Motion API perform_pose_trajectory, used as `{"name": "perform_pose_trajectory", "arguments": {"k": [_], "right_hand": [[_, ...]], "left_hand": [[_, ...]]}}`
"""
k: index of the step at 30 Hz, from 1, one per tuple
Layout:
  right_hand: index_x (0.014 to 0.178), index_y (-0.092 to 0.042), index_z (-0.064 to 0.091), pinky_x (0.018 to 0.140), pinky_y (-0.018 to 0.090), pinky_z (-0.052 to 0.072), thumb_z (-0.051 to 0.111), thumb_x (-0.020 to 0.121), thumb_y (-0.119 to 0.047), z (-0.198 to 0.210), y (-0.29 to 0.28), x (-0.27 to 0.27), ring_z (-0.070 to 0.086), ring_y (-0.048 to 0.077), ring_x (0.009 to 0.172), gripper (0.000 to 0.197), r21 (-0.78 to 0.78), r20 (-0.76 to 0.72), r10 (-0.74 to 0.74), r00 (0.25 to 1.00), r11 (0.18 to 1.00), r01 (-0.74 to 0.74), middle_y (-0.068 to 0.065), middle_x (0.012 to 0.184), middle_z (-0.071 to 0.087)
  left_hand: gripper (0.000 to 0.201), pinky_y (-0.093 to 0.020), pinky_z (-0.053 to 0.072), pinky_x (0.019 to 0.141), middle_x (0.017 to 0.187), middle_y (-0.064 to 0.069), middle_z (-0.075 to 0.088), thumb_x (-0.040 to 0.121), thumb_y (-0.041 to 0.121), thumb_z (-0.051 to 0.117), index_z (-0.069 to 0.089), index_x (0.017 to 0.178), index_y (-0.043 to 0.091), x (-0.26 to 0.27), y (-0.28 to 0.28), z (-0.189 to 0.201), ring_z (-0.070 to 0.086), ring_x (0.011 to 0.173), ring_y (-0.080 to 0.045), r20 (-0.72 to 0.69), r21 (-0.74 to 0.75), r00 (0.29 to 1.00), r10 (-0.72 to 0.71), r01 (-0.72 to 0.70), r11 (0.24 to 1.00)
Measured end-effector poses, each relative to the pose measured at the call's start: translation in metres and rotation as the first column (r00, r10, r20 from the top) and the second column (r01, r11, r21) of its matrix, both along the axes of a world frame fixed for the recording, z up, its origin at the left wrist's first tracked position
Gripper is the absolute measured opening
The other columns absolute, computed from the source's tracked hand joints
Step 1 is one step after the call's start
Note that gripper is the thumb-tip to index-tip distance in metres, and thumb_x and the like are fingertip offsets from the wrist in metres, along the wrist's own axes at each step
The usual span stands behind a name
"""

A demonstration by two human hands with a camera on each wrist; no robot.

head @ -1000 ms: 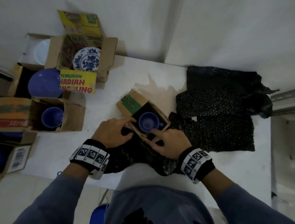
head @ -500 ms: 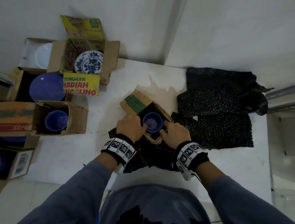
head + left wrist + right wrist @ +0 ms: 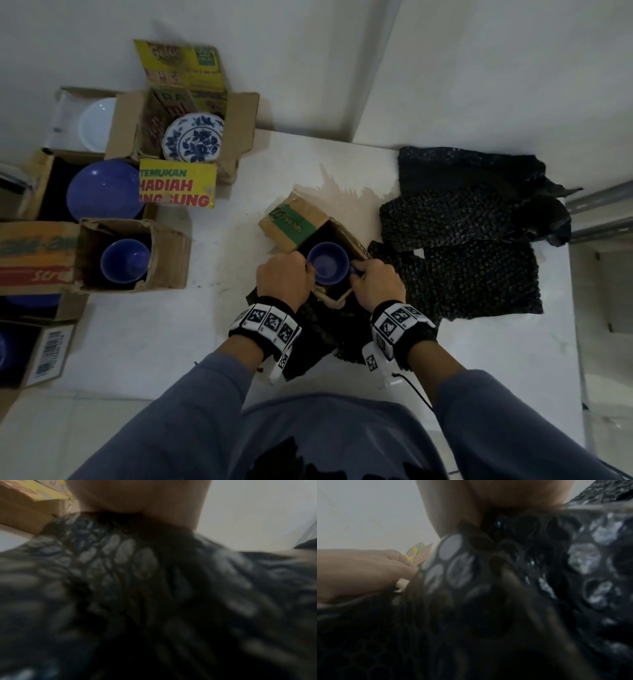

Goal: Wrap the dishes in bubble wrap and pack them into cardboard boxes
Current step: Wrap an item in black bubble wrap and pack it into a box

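A blue cup stands mouth-up in a small cardboard box with a green label, at the table's middle. My left hand curls against the cup's left side. At its right side, by the handle, my right hand does the same. The fingertips of both are hidden. Crumpled black bubble wrap lies under both wrists and the box's near side. It fills the left wrist view and the right wrist view, where my left hand shows at the left.
A stack of black bubble wrap sheets lies at the table's right. At the left stand open boxes holding a blue cup, a blue plate, a patterned plate and a white plate. The wall is just behind.
Both hands have moved from the box's near edge in to the sides of the blue cup, and the wrists have drawn closer together.
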State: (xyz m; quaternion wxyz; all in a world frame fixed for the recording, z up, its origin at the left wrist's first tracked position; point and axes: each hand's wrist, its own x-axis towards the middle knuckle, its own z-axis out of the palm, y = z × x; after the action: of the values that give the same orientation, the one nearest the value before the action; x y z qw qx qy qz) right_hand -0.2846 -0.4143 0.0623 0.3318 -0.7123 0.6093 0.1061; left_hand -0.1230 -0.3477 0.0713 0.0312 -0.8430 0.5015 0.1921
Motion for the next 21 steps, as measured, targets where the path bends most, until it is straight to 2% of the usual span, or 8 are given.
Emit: {"name": "perform_pose_trajectory", "arguments": {"k": [4,9,11,14,15,17,19,21], "right_hand": [[0.124,-0.037,0.064,0.081,0.041,0.055,0.053,0.092,-0.041,0.002,-0.001,0.0,0.064,0.035,0.096,0.034,0.001,-0.019,0.06,0.998,0.998,-0.06,0.009,0.108,0.067],[0.112,-0.031,0.068,0.069,0.037,0.052,0.048,0.096,-0.047,0.009,0.009,0.0,0.064,0.035,0.087,0.031,0.0,-0.037,0.225,0.974,0.974,-0.225,0.009,0.093,0.065],[0.118,-0.027,0.063,0.069,0.037,0.051,0.042,0.097,-0.054,0.011,0.02,0.0,0.064,0.035,0.089,0.04,0.007,-0.029,0.277,0.96,0.961,-0.277,0.012,0.097,0.066],[0.13,-0.027,0.053,0.074,0.04,0.053,0.035,0.093,-0.069,0.015,0.029,-0.011,0.064,0.034,0.093,0.059,-0.008,0.024,0.359,0.933,0.933,-0.359,0.012,0.101,0.067],[0.136,-0.031,0.048,0.075,0.041,0.054,0.034,0.089,-0.074,0.017,0.029,-0.018,0.064,0.032,0.091,0.065,-0.05,0.045,0.386,0.921,0.922,-0.384,0.009,0.099,0.068],[0.141,-0.041,0.039,0.072,0.038,0.054,0.036,0.082,-0.08,0.022,0.028,-0.033,0.066,0.027,0.083,0.07,-0.156,0.083,0.426,0.901,0.898,-0.411,0.001,0.088,0.069],[0.133,-0.044,0.049,0.068,0.03,0.051,0.042,0.079,-0.078,0.028,0.027,-0.047,0.066,0.02,0.076,0.064,-0.215,0.112,0.474,0.874,0.87,-0.444,-0.011,0.074,0.064],[0.12,-0.044,0.061,0.068,0.028,0.05,0.049,0.078,-0.072,0.033,0.025,-0.056,0.066,0.013,0.077,0.052,-0.247,0.152,0.497,0.855,0.856,-0.454,-0.014,0.074,0.067]], "left_hand": [[0.033,-0.036,0.047,0.068,0.088,-0.007,0.068,0.095,0.042,0.05,0.07,0.087,0.017,0.001,0.002,0.0,0.065,0.085,-0.03,-0.018,-0.009,1.0,0.024,-0.024,1.0],[0.032,-0.03,0.041,0.06,0.08,-0.004,0.068,0.092,0.045,0.054,0.069,0.081,0.019,0.017,0.003,0.0,0.066,0.079,-0.029,-0.027,-0.023,1.0,-0.011,0.01,1.0],[0.033,-0.031,0.044,0.061,0.082,-0.004,0.068,0.093,0.05,0.052,0.07,0.088,0.022,0.027,0.006,0.003,0.066,0.08,-0.029,-0.035,-0.039,0.996,-0.085,0.084,0.996],[0.038,-0.033,0.048,0.065,0.093,-0.003,0.07,0.095,0.058,0.045,0.064,0.116,0.033,0.04,0.016,0.011,0.066,0.085,-0.028,-0.089,-0.079,0.972,-0.217,0.21,0.974],[0.044,-0.032,0.047,0.064,0.092,-0.002,0.071,0.093,0.063,0.043,0.059,0.124,0.036,0.045,0.022,0.014,0.066,0.084,-0.026,-0.11,-0.113,0.962,-0.249,0.237,0.965],[0.058,-0.03,0.046,0.057,0.078,0.004,0.068,0.085,0.075,0.038,0.052,0.131,0.041,0.056,0.036,0.019,0.066,0.074,-0.021,-0.171,-0.192,0.943,-0.284,0.251,0.949],[0.067,-0.028,0.047,0.056,0.071,0.01,0.064,0.076,0.083,0.036,0.052,0.129,0.045,0.067,0.051,0.026,0.063,0.069,-0.012,-0.276,-0.231,0.914,-0.297,0.236,0.944],[0.061,-0.024,0.048,0.061,0.074,0.02,0.063,0.068,0.088,0.045,0.06,0.113,0.05,0.077,0.062,0.035,0.06,0.072,-0.001,-0.374,-0.225,0.887,-0.27,0.196,0.954]]}}
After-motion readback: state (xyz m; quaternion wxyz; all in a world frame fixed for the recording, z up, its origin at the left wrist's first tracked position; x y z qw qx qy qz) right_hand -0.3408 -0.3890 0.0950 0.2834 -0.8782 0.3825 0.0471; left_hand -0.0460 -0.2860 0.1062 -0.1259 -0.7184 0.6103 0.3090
